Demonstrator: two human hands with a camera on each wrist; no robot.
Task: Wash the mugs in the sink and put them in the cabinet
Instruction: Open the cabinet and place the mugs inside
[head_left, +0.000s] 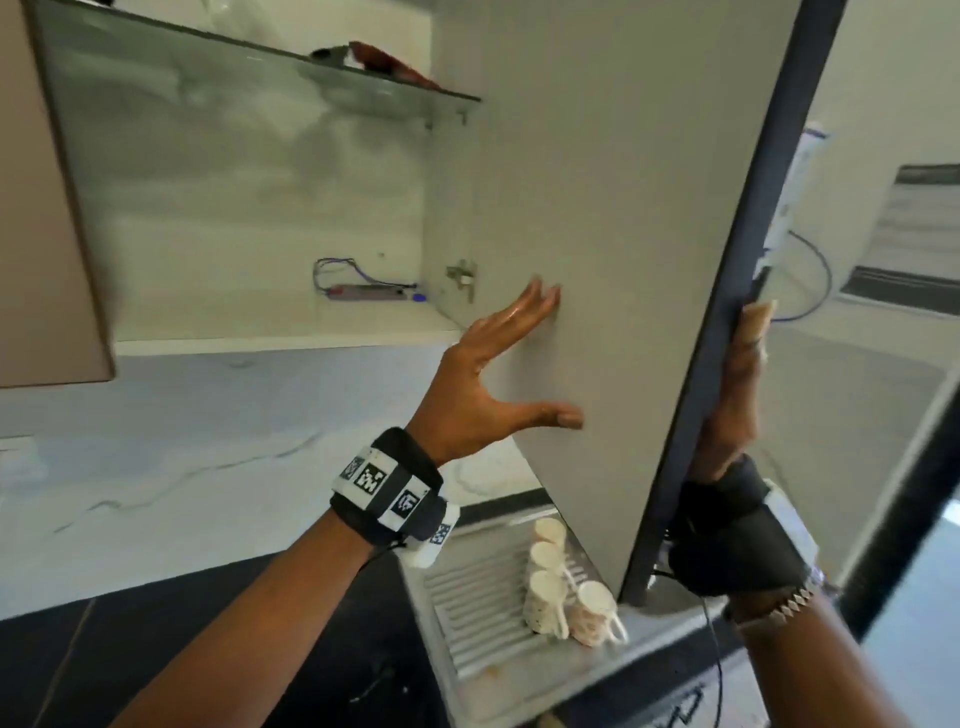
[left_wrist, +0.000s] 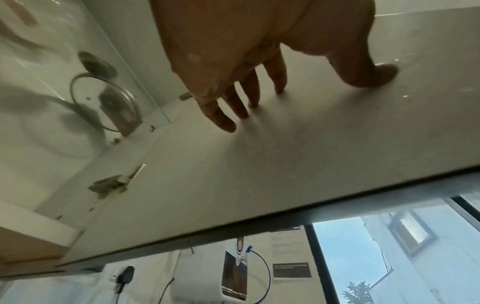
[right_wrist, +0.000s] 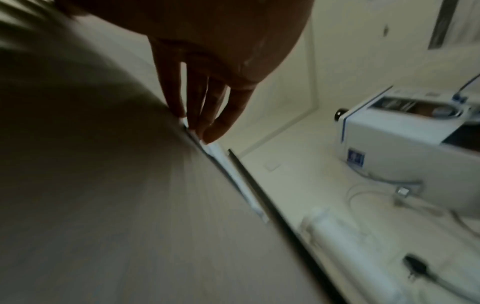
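Observation:
The wall cabinet (head_left: 285, 332) stands open, its grey door (head_left: 623, 182) swung out toward me. My left hand (head_left: 511, 364) lies flat on the door's inner face (left_wrist: 259, 164), fingers (left_wrist: 233, 111) straight and thumb spread. My right hand (head_left: 743, 374) rests with straight fingers (right_wrist: 207, 107) along the door's dark outer edge (right_wrist: 249, 185) and holds nothing. Below, several pale speckled mugs (head_left: 561, 587) stand upside down in a cluster on the ribbed steel drainboard (head_left: 467, 613). The sink bowl is hidden behind the door.
The cabinet's bottom shelf carries only a small wired unit (head_left: 363, 288) at its back. A glass shelf (head_left: 260, 67) above holds a pot lid (left_wrist: 103, 102). A white water purifier (head_left: 800, 192) hangs on the wall beyond the door. Black countertop (head_left: 208, 649) stretches left.

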